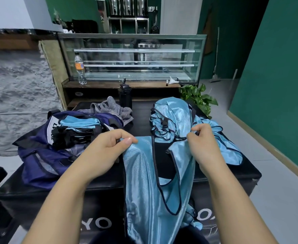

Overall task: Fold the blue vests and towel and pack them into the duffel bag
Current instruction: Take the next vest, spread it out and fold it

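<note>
A shiny light-blue vest [141,182] with dark trim hangs over the front edge of the black table [141,120]. My left hand [107,147] pinches its left shoulder strap, and my right hand [202,143] grips the right strap. Behind my right hand lies a heap of unfolded blue vests [173,117]. At the left, the navy duffel bag [44,155] lies open, with folded blue vests [79,123] stacked inside. A crumpled grey striped towel [111,108] rests behind the bag.
A black bottle [125,95] stands at the table's far edge. Beyond it is a glass display case [132,57] with a plastic bottle [79,67] on its wooden ledge. A green plant [199,97] sits at the far right corner. Grey floor runs along the right.
</note>
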Available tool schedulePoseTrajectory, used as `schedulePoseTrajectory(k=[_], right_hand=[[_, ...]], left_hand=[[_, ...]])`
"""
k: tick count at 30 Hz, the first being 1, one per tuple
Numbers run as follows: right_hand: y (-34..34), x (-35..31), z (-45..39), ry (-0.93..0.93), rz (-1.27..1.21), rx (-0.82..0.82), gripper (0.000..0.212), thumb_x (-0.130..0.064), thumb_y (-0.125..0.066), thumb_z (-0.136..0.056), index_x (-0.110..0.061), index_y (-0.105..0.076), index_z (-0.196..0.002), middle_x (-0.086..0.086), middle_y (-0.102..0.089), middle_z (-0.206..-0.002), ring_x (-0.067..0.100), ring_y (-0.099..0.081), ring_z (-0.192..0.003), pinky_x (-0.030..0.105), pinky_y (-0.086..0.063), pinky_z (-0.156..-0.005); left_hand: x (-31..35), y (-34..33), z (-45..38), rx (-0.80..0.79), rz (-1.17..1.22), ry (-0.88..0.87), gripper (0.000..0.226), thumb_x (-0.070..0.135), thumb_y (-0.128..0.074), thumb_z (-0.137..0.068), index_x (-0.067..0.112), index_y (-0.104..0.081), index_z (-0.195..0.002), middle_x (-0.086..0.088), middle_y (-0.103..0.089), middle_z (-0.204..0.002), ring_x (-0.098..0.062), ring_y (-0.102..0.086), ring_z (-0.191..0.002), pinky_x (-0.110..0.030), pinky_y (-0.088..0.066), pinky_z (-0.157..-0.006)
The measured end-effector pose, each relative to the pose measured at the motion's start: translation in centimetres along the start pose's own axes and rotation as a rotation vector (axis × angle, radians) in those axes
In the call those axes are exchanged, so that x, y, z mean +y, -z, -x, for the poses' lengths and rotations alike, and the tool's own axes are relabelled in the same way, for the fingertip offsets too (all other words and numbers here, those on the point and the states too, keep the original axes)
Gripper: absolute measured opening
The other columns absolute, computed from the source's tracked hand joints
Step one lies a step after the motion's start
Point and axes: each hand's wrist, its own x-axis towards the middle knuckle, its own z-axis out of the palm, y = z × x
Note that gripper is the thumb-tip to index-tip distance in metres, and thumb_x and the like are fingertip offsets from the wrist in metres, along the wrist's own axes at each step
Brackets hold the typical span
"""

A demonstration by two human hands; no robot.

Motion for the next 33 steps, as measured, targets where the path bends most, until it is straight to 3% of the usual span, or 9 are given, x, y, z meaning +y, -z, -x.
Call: schedulePoseTrajectory(k=[3, 6, 8, 13, 19, 22, 24, 28, 33], right_hand=[[0.2, 0.1, 0.1, 0.071, 0.029, 0.072, 0.014, -0.013, -0.049, -0.094, -0.019, -0.043, -0.105, -0.003, -0.044, -0.076, 0.009, -0.039, -0.053, 0.012, -0.032, -0.039], [0.3, 0.0, 0.2, 0.142, 0.008, 0.204, 0.013, -0.015, -0.057, -0.092, -0.02, -0.048, -0.099, -0.008, -0.049, -0.082, 0.005, -0.045, -0.063, 0.006, -0.036, -0.049], [0.2, -0.1, 0.3, 0.204, 0.001, 0.3, 0.011, -0.015, -0.061, -0.091, -0.02, -0.051, -0.094, -0.009, -0.053, -0.081, 0.008, -0.049, -0.066, 0.011, -0.036, -0.054], [0.3, -0.7, 0.8, 0.3, -0.029, 0.359, 0.019, -0.013, -0.065, -0.088, -0.025, -0.052, -0.083, -0.008, -0.056, -0.077, 0.004, -0.05, -0.063, 0.014, -0.038, -0.056], [-0.5, -1.4, 1.4, 0.288, -0.141, 0.218, 0.022, -0.012, -0.07, -0.084, -0.026, -0.055, -0.075, -0.01, -0.052, -0.068, -0.002, -0.044, -0.055, 0.008, -0.038, -0.055], [-1.6, -1.8, 2.1, 0.304, -0.152, 0.096, 0.024, -0.011, -0.072, -0.082, -0.026, -0.056, -0.072, -0.009, -0.051, -0.064, 0.001, -0.04, -0.053, 0.011, -0.036, -0.053], [-2.3, -2.2, 2.6, 0.319, -0.154, -0.033, 0.024, -0.009, -0.074, -0.079, -0.025, -0.058, -0.072, -0.011, -0.052, -0.062, 0.002, -0.038, -0.052, 0.014, -0.034, -0.052], [-2.7, -2.8, 3.1, 0.263, -0.348, -0.279, 0.021, 0.001, -0.074, -0.077, -0.017, -0.062, -0.079, -0.019, -0.057, -0.057, -0.004, -0.045, -0.048, 0.006, -0.034, -0.051], [-1.9, -2.6, 2.9, 0.158, -0.544, -0.468, 0.019, 0.0, -0.074, -0.076, -0.018, -0.071, -0.082, 0.001, -0.067, -0.079, 0.004, -0.059, -0.068, 0.01, -0.044, -0.059]], left_hand=[[0.4, 0.1, 0.4, -0.018, -0.045, 0.021, 0.011, 0.016, -0.06, -0.091, 0.025, -0.066, -0.095, 0.006, -0.044, -0.056, -0.004, -0.033, -0.047, -0.016, -0.026, -0.047], [1.0, -0.2, 0.9, -0.208, 0.039, 0.053, 0.032, -0.001, -0.057, -0.089, 0.021, -0.056, -0.113, 0.006, -0.067, -0.076, -0.011, -0.057, -0.068, -0.023, -0.042, -0.07], [1.1, -0.5, 0.9, -0.247, 0.031, 0.03, 0.04, 0.002, -0.049, -0.083, 0.025, -0.052, -0.116, 0.0, -0.07, -0.099, -0.032, -0.058, -0.09, -0.041, -0.042, -0.083], [0.2, -0.7, 0.3, -0.101, -0.246, -0.034, 0.032, 0.014, -0.048, -0.09, 0.044, -0.054, -0.1, -0.008, -0.067, -0.089, -0.036, -0.06, -0.085, -0.059, -0.046, -0.085], [1.6, -1.4, 0.4, -0.001, -0.415, -0.178, 0.023, 0.014, -0.05, -0.082, 0.035, -0.059, -0.084, 0.002, -0.063, -0.07, -0.023, -0.057, -0.068, -0.041, -0.047, -0.071], [2.3, -1.9, 0.3, 0.056, -0.511, -0.39, 0.008, 0.031, -0.051, -0.079, 0.031, -0.059, -0.079, 0.015, -0.059, -0.092, -0.007, -0.054, -0.089, -0.02, -0.039, -0.081], [2.2, -2.4, 0.3, 0.081, -0.544, -0.453, 0.005, 0.037, -0.05, -0.082, 0.034, -0.054, -0.083, 0.019, -0.058, -0.105, -0.003, -0.05, -0.103, -0.025, -0.033, -0.092], [1.9, -3.6, 0.4, 0.178, -0.591, -0.483, 0.007, 0.039, -0.044, -0.086, 0.038, -0.048, -0.092, 0.018, -0.048, -0.095, 0.002, -0.045, -0.092, -0.032, -0.025, -0.088], [1.7, -3.5, 0.2, 0.207, -0.466, -0.438, 0.012, 0.036, -0.039, -0.087, 0.035, -0.049, -0.094, 0.019, -0.055, -0.102, 0.014, -0.043, -0.104, -0.03, -0.018, -0.105]])
